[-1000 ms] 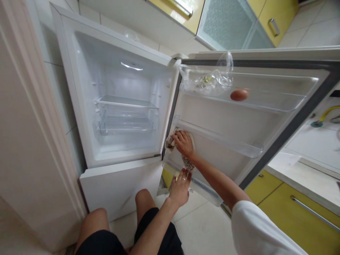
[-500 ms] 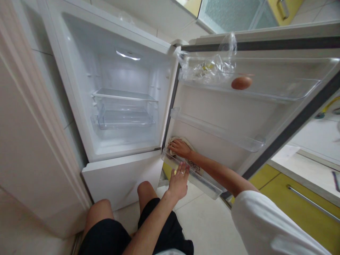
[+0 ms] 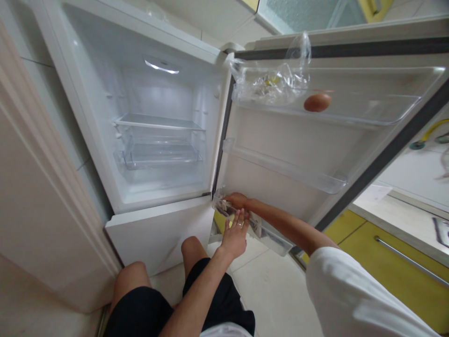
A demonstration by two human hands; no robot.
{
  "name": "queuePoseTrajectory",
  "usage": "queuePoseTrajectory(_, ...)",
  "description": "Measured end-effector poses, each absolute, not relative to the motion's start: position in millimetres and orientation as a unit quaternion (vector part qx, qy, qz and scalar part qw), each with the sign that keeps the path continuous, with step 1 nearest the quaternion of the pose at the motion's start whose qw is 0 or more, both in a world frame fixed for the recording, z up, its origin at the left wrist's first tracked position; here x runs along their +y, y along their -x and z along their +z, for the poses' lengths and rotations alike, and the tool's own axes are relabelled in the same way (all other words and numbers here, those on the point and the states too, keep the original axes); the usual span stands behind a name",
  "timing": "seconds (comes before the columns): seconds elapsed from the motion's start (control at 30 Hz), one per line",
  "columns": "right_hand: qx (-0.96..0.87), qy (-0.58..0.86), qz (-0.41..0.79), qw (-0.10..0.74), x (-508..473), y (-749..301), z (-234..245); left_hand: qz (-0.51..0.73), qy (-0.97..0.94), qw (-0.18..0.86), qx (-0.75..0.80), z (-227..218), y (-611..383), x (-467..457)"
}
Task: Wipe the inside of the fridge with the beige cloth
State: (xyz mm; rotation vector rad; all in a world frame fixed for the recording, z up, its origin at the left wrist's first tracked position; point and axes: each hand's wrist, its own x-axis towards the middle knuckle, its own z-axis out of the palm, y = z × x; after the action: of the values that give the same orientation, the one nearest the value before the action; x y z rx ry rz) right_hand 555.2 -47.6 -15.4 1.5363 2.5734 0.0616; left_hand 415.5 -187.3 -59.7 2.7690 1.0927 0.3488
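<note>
In the head view, my right hand [image 3: 237, 200] reaches down into the clear plastic bottom bin [image 3: 277, 239] of the open white refrigerator door [image 3: 277, 128]. The pale, dark-patterned fabric cloth [image 3: 223, 204] lies in that bin, bunched at the hinge end under my right fingers; they're partly hidden, so I can't tell how tightly they grip. My left hand [image 3: 234, 239] is open, fingers extended at the bin's front, holding nothing. I'd judge the cloth work here unfinished. The brown oval egg [image 3: 317, 102] sits in the top bin; how clean any surface is, I can't tell.
</note>
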Motion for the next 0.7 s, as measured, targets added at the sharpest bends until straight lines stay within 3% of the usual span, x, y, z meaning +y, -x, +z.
queuePoseTrajectory(0.7, 0.732, -0.621, -0.275, 0.052, -155, -651, 7, 0.135, -0.913, 0.037, 0.383, -65, -429, -189)
